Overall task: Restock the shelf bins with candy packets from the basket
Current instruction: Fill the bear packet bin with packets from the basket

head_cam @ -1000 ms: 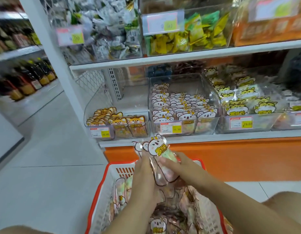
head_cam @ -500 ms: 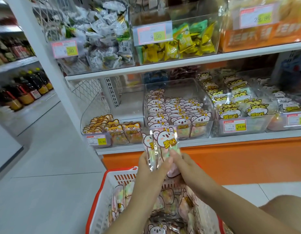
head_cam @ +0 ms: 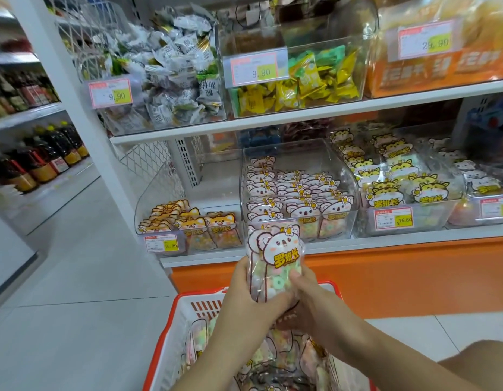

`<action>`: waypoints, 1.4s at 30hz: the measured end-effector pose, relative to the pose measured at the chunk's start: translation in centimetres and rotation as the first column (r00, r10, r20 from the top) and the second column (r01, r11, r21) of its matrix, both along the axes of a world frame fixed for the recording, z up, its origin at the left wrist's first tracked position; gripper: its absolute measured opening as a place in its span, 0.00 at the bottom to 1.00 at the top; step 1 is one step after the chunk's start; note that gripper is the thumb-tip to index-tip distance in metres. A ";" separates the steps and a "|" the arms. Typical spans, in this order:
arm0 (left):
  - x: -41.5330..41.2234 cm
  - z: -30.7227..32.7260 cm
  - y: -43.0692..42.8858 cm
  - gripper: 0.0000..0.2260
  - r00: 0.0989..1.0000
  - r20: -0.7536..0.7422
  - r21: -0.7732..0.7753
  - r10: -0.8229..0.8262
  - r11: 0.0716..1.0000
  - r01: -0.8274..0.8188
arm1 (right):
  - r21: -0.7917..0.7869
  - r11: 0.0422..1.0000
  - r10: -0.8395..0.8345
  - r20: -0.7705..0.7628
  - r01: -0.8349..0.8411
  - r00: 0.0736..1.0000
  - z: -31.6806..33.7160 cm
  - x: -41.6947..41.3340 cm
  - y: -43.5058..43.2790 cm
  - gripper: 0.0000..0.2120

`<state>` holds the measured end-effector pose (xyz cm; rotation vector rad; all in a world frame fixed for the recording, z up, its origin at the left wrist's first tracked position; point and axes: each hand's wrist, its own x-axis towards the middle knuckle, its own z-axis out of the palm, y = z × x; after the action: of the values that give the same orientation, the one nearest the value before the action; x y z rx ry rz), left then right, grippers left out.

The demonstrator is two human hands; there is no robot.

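I hold a small stack of koala-faced candy packets [head_cam: 275, 261] upright between both hands, above the basket. My left hand [head_cam: 244, 300] grips the stack's left side and bottom. My right hand [head_cam: 306, 303] grips the right side with the thumb on the front. The red and white basket [head_cam: 185, 317] sits below with several more packets [head_cam: 270, 362] inside. Directly behind the stack is the clear bin of matching koala packets [head_cam: 298, 193] on the lower shelf.
Left of the koala bin is a clear bin of fox packets [head_cam: 194, 224], partly filled; right is a bin of tiger packets [head_cam: 397, 190]. An upper shelf [head_cam: 301, 117] holds bins of wrapped sweets. Bottles [head_cam: 38, 162] line the left aisle shelf. Orange base panel [head_cam: 400, 277] below.
Both hands have lifted the packets out of the basket and up towards the koala bin, squaring them into a stack. The view has moved closer to the shelf.
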<state>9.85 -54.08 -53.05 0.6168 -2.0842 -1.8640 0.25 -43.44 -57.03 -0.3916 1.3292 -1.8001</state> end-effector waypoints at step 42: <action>0.7 2.0 -2.9 0.32 0.990 -0.143 -0.226 0.000 0.974 -0.033 | 0.147 0.988 0.129 -0.662 -0.040 0.739 8.4 -1.4 2.1 0.52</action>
<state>10.59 -56.99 -51.10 0.4305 -2.1488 -1.5781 -1.17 -41.33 -48.65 -1.0959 1.8623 -1.5314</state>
